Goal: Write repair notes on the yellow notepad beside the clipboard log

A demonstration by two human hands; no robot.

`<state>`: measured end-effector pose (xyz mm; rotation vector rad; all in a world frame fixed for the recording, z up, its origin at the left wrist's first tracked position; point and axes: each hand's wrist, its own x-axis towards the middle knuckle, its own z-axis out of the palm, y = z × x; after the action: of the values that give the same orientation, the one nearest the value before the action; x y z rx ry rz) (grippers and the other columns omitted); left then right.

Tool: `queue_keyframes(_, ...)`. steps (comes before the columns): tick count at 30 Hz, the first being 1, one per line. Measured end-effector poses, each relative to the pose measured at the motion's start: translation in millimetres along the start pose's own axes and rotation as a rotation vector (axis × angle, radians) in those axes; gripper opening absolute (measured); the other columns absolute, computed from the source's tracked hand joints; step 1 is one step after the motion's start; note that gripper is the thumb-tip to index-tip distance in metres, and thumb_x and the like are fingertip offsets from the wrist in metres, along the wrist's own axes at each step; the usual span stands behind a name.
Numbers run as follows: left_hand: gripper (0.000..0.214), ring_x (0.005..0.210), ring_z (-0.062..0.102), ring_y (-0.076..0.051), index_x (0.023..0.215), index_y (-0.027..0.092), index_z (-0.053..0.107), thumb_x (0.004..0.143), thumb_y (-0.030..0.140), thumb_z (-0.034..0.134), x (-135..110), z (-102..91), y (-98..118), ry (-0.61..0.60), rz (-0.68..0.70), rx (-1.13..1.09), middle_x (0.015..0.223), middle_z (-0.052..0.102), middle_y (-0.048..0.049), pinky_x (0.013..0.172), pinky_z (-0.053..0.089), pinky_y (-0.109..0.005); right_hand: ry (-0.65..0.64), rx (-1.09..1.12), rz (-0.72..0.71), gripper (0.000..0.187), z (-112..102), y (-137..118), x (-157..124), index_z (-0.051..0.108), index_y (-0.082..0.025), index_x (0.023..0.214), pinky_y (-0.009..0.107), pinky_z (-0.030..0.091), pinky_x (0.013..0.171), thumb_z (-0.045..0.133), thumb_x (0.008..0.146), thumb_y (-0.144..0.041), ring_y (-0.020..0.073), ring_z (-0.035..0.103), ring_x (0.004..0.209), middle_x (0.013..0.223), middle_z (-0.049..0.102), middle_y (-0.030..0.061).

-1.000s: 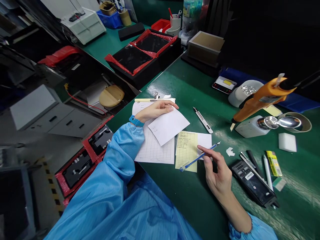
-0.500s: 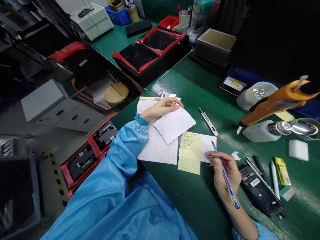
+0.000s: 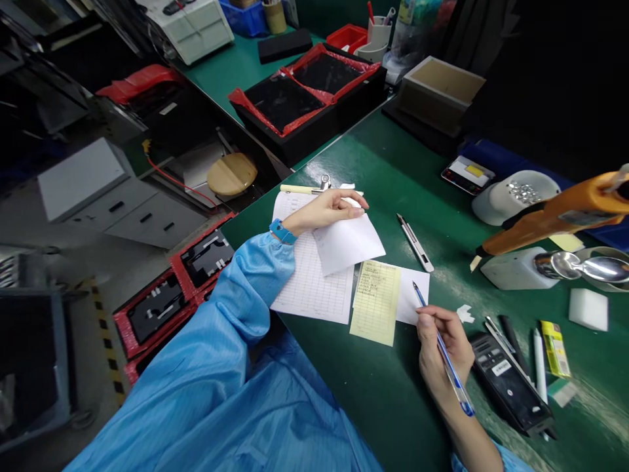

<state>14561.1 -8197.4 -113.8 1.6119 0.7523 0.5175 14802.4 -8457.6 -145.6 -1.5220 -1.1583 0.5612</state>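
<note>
A clipboard, its metal clip [image 3: 325,182] at the top, holds a printed form [image 3: 312,288] with a ruled table. My left hand [image 3: 331,210] lies over its upper part, fingers curled around the top of a loose white sheet [image 3: 351,244] that tilts up off the form; the exact grip is partly hidden. In my right hand [image 3: 446,351] is a blue ballpoint pen [image 3: 441,344], tip pointing away from me above a white paper [image 3: 413,295]. A yellow slip [image 3: 376,305] with handwriting and a printed grid overlaps that paper.
A utility knife [image 3: 415,244] lies beyond the papers. On the right are a black handheld device [image 3: 511,387], a white marker [image 3: 539,364], a yellow packet [image 3: 555,347], a foam block [image 3: 588,309] and an orange electric tool [image 3: 555,219]. Red-taped black trays [image 3: 304,98] stand behind.
The view has shifted slightly. The loose white sheet has turned a little under my left hand, its lower corner swinging up. The pen has stayed in my right hand, near the white paper.
</note>
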Motion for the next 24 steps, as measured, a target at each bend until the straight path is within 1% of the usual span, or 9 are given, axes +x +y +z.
queue_keyframes(2, 0.061, 0.054, 0.050, -0.011, 0.112, 0.016, 0.074, 0.085, 0.069, 0.090, 1, 0.6, -2, 0.057, 0.012, 0.047, 0.068, 0.061, 0.0018, 0.051, 0.034, -0.024, 0.002, 0.031, 0.015, 0.050, 1, 2, -1, 0.075, -0.021, 0.092, 0.022, 0.042, 0.042, 0.075, 0.101, -0.069, 0.0106, 0.052, 0.045, 0.059, 0.062, -0.0032)
queue_keyframes(5, 0.049, 0.053, 0.039, -0.010, 0.101, 0.017, 0.076, 0.087, 0.062, 0.087, 2, 1.9, -4, 0.137, 0.082, 0.174, 0.060, 0.046, 0.0068, 0.053, 0.029, -0.025, 0.007, 0.061, 0.006, 0.040, 2, 7, -3, 0.075, -0.021, 0.102, 0.023, 0.054, 0.049, 0.080, 0.101, -0.061, 0.0133, 0.065, 0.052, 0.069, 0.071, -0.0003)
queue_keyframes(7, 0.044, 0.054, 0.037, -0.010, 0.096, 0.017, 0.076, 0.087, 0.059, 0.086, 3, 2.4, -6, 0.165, 0.126, 0.251, 0.059, 0.042, 0.0074, 0.055, 0.028, -0.026, 0.006, 0.077, -0.017, 0.036, 3, 11, -4, 0.074, -0.022, 0.110, 0.026, 0.062, 0.059, 0.081, 0.101, -0.056, 0.0170, 0.076, 0.065, 0.080, 0.078, 0.0029)
queue_keyframes(9, 0.043, 0.056, 0.039, -0.011, 0.093, 0.017, 0.076, 0.084, 0.058, 0.086, 3, 2.3, -8, 0.179, 0.148, 0.299, 0.060, 0.044, 0.0068, 0.057, 0.029, -0.027, -0.008, 0.094, -0.042, 0.031, 3, 13, -5, 0.071, -0.023, 0.117, 0.028, 0.064, 0.063, 0.081, 0.103, -0.048, 0.0194, 0.080, 0.074, 0.091, 0.082, 0.0058)
queue_keyframes(12, 0.045, 0.058, 0.042, -0.012, 0.091, 0.017, 0.077, 0.082, 0.060, 0.087, 3, 0.9, -11, 0.196, 0.163, 0.330, 0.062, 0.049, 0.0048, 0.058, 0.031, -0.028, -0.034, 0.098, -0.043, 0.024, 2, 13, -6, 0.068, -0.023, 0.125, 0.027, 0.060, 0.056, 0.076, 0.106, -0.036, 0.0149, 0.073, 0.063, 0.106, 0.086, 0.0098)
queue_keyframes(14, 0.048, 0.059, 0.042, -0.012, 0.087, 0.017, 0.076, 0.083, 0.063, 0.087, 3, -0.5, -11, 0.201, 0.161, 0.346, 0.063, 0.050, 0.0040, 0.059, 0.031, -0.029, -0.043, 0.094, -0.025, 0.023, 2, 11, -6, 0.068, -0.023, 0.128, 0.027, 0.058, 0.052, 0.072, 0.108, -0.033, 0.0120, 0.066, 0.056, 0.117, 0.086, 0.0126)
queue_keyframes(15, 0.049, 0.059, 0.042, -0.012, 0.084, 0.017, 0.074, 0.084, 0.064, 0.086, 2, -1.2, -12, 0.198, 0.156, 0.354, 0.063, 0.050, 0.0037, 0.059, 0.031, -0.029, -0.047, 0.093, -0.018, 0.023, 1, 10, -6, 0.068, -0.022, 0.128, 0.027, 0.059, 0.052, 0.071, 0.108, -0.032, 0.0117, 0.065, 0.056, 0.120, 0.086, 0.0134)
queue_keyframes(18, 0.050, 0.060, 0.042, -0.012, 0.078, 0.017, 0.071, 0.086, 0.065, 0.084, 2, -3.2, -12, 0.178, 0.145, 0.372, 0.063, 0.051, 0.0028, 0.059, 0.031, -0.029, -0.059, 0.095, -0.023, 0.023, 2, 7, -6, 0.069, -0.021, 0.129, 0.028, 0.061, 0.052, 0.070, 0.108, -0.031, 0.0122, 0.067, 0.057, 0.121, 0.086, 0.0141)
queue_keyframes(24, 0.044, 0.060, 0.042, -0.012, 0.082, 0.017, 0.073, 0.086, 0.059, 0.084, 2, -3.2, -11, 0.212, 0.165, 0.397, 0.063, 0.050, 0.0037, 0.059, 0.032, -0.029, -0.076, 0.091, -0.030, 0.022, 1, 6, -5, 0.070, -0.021, 0.124, 0.029, 0.061, 0.052, 0.073, 0.108, -0.035, 0.0149, 0.072, 0.061, 0.118, 0.087, 0.0148)
